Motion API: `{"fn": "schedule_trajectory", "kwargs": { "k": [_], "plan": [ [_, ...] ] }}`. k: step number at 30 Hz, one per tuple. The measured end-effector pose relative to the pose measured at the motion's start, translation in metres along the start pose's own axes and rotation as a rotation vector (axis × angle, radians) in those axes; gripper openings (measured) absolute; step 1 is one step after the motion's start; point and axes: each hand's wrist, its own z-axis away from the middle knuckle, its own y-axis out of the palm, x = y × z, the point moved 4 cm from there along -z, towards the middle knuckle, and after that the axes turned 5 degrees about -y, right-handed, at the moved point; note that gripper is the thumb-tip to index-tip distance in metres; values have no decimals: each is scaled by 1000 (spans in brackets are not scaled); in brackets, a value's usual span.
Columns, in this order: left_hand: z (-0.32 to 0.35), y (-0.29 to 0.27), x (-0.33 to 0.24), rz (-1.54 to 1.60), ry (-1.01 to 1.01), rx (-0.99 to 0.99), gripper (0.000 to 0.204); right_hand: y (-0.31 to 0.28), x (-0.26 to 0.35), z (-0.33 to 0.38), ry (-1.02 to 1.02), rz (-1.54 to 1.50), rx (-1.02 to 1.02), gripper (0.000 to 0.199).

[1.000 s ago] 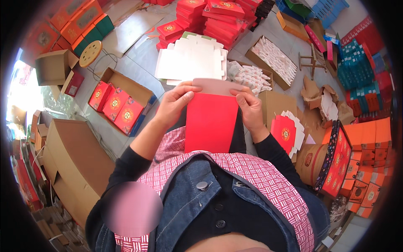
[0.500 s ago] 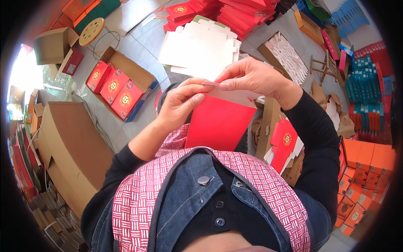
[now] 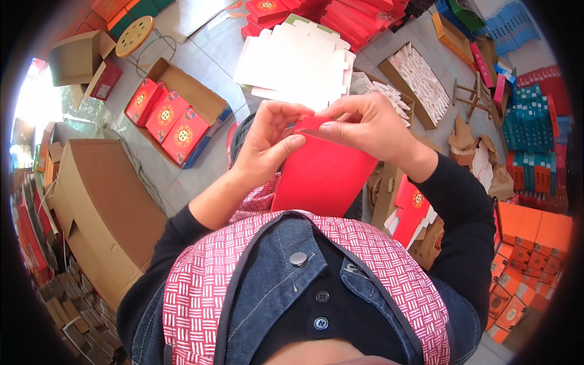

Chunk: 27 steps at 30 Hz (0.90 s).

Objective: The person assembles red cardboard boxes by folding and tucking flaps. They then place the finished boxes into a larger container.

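A red cardboard box point(image 3: 325, 176) rests upright over my lap, its plain red panel showing. At its top edge, my right hand point(image 3: 380, 128) pinches a small red flap point(image 3: 311, 123) between thumb and fingers. On the other side of that flap is my left hand point(image 3: 267, 137), fingers curled and thumb against the box's upper left corner. The box's lower end is hidden behind my red-and-white patterned apron point(image 3: 207, 261). Just beyond my hands lies a stack of flat white cardboard blanks point(image 3: 292, 64).
On the floor at left, an open carton point(image 3: 204, 97) holds several decorated red boxes point(image 3: 164, 115). A large brown carton point(image 3: 109, 213) stands nearer. To the right are a tray of white pieces point(image 3: 420, 79), red printed cardboard point(image 3: 413, 207) and stacked orange boxes point(image 3: 532, 231).
The top flap has folded over, so its red outer side shows where the pale inside was visible. My left fingers have curled and shifted upward; my right hand stays at the top edge.
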Motion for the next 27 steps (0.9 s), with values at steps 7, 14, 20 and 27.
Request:
{"fn": "schedule_trajectory", "kwargs": {
  "k": [7,14,20,27],
  "plan": [
    [0,0,-2,-76,3,-12,28,14,12,3,-494,564,-100,15],
    [5,-5,0,-102,4,-68,17,-35,3,11,-326,238,-205,23],
    [2,-5,5,-96,-16,-39,16,-24,-40,53,73,-306,-187,23],
    [7,-5,6,-124,-17,-43,16,-10,-45,54,-2,-175,-300,25]
  ]
}}
